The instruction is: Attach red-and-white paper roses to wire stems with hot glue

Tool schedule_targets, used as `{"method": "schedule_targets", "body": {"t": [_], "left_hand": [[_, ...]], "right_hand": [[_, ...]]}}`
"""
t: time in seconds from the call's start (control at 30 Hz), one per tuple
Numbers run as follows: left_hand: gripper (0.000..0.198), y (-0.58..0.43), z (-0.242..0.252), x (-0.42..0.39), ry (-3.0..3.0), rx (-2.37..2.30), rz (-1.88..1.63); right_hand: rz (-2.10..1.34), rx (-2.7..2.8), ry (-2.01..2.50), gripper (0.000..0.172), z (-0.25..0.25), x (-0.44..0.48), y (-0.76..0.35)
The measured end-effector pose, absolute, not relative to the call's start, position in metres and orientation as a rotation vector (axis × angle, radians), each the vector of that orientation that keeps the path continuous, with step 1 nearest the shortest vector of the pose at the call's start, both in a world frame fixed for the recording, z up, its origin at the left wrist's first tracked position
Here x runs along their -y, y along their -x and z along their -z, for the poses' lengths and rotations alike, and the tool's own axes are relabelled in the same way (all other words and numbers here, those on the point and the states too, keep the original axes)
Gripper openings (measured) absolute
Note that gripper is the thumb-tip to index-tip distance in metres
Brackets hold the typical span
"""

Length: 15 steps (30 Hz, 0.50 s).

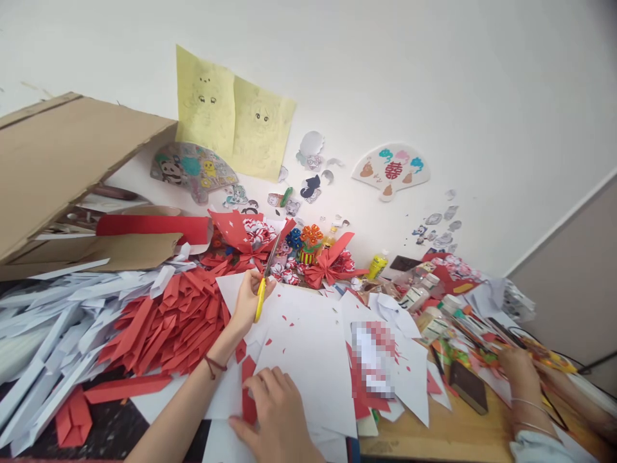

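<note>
Left hand: fingers clamped on yellow-handled scissors, which stand above the far edge of the white sheets, blades pointing up toward the wall. Right hand lies back-up over the near part of the sheets, beside a red paper strip; cannot tell whether its fingers pinch it. Folded red pieces heap at left beside folded white strips; another person's hand is over the surface at right.

Red 囍 character, on white fan-shaped card
</note>
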<state>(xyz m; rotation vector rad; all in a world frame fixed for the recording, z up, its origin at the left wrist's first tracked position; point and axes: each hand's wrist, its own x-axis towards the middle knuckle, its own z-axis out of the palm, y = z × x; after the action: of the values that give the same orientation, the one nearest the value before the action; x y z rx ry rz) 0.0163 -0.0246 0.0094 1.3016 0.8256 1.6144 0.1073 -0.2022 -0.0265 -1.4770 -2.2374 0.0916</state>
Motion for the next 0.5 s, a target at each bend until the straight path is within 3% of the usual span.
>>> {"method": "schedule_targets", "body": {"t": [0.33,0.37,0.5], "left_hand": [[0.044,-0.006,-0.008,0.019,-1.254,-0.873,-1.689],[0.043,-0.005,-0.007,0.018,-1.243,-0.880,-1.698],[0.042,-0.007,0.001,0.014,-1.237,-0.908,-1.664]], "right_hand": [[-0.881,1.658,1.344,0.004,-0.001,0.183,-0.142],[-0.951,1.580,1.335,0.003,-0.007,0.179,-0.150],[-1.005,1.266,1.193,0.024,-0.044,0.161,-0.171]]}}
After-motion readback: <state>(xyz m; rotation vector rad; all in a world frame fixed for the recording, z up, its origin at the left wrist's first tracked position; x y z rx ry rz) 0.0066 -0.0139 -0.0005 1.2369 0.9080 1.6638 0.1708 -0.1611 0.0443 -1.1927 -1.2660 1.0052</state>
